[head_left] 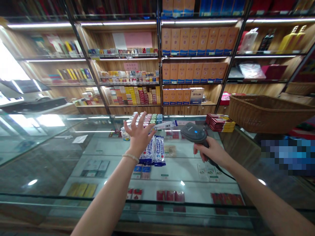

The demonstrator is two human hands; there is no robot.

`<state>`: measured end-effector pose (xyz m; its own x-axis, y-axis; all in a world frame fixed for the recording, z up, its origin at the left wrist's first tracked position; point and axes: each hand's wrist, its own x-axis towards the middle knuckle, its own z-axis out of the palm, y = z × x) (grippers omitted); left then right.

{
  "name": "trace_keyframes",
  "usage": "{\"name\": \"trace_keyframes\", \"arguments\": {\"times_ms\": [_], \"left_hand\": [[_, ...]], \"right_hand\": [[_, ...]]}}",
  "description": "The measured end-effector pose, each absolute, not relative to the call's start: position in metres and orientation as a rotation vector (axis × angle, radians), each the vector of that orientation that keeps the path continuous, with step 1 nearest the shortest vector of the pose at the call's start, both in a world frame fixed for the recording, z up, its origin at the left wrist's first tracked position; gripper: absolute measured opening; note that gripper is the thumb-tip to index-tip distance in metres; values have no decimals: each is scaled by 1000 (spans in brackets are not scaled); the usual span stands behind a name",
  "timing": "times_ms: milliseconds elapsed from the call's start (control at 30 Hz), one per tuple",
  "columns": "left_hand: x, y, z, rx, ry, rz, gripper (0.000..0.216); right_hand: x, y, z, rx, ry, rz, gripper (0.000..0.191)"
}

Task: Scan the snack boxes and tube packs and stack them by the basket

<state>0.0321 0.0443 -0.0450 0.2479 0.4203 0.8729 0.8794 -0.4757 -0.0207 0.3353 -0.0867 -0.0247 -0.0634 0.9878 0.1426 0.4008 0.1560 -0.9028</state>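
Observation:
My left hand [138, 132] is raised above the glass counter [61, 154], holding one end of a white and blue carton [164, 125] between thumb and fingers while the other fingers spread. Under it lie a few blue and white cartons [155, 150] on the glass. My right hand [211, 151] grips the handle of a dark barcode scanner [194, 132], whose blue light shows and whose head points toward the carton. A black cable [225, 173] runs from the scanner along my right forearm.
A wicker basket [265, 113] stands at the right of the counter, with a stack of red packs [220, 122] beside it. Small bottles [147, 118] stand at the counter's far edge. Shelves of boxed goods [197, 41] fill the back wall. A monitor [27, 87] is at left.

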Motion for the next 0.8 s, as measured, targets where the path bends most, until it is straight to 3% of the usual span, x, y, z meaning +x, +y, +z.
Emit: {"name": "trace_keyframes", "arguments": {"times_ms": [533,800], "left_hand": [[33,45,-47,-2033,-1190,-1136,15],[33,45,-46,-2040,-1200,-1154,15]], "right_hand": [[318,-101,-31,-1500,-1661,831,24],[318,-101,-29,-1481,-1671,810,40]]}}
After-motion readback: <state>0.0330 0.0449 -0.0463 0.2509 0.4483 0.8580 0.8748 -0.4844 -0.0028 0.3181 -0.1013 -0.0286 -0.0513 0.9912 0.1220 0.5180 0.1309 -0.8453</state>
